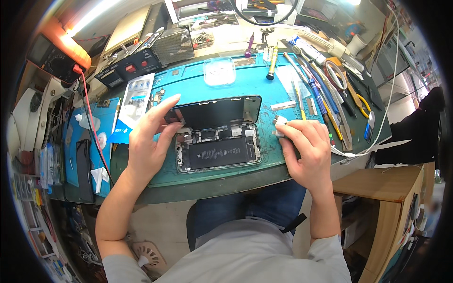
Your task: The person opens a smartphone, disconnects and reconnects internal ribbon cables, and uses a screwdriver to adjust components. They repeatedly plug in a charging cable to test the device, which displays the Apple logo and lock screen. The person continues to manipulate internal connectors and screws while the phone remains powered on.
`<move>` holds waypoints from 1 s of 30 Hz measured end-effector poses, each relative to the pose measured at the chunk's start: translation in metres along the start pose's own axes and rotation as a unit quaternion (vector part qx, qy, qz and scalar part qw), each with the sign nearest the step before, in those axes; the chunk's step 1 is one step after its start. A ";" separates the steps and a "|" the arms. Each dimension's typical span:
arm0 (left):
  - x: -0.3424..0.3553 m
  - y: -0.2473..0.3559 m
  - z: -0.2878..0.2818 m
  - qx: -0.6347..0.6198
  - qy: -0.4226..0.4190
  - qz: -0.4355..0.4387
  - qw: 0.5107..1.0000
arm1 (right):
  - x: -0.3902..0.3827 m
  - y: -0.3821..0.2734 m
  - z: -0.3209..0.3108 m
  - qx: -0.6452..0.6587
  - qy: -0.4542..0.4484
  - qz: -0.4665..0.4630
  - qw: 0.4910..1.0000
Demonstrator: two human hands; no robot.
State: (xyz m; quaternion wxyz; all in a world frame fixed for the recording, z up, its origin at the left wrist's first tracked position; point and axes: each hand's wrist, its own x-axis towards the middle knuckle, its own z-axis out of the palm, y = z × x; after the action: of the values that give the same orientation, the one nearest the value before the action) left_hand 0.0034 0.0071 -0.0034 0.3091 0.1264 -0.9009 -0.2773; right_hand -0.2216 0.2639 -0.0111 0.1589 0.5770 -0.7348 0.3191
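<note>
- A dark green mat (278, 166) spreads beneath the fingers of the left hand (150, 136) and right hand (309, 147).
- Between those fingers lies the opened smartphone (210, 136), its battery (219, 153) exposed; a hard object dropped there could dent or short it.
- Right thumb and forefinger pinch a white plug (280, 121) (its type is too small to tell).
- Left thumb and forefinger meet the raised screen's (214, 114) left edge; pinching or merely steadying, I cannot tell. A slip could strain its connections.
- Beyond the fingertips, a clear plastic tray (227, 78) could spill if knocked.
</note>
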 end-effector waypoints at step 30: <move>0.002 -0.018 0.013 -0.101 0.037 0.013 0.994 | 0.025 -0.026 0.032 0.006 -0.085 -0.173 0.981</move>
State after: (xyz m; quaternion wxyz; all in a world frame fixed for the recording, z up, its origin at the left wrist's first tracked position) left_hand -0.0052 -0.0026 -0.0214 0.3568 0.0930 -0.8579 -0.3577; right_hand -0.1995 0.2210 -0.0124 0.1458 0.7214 -0.6327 0.2409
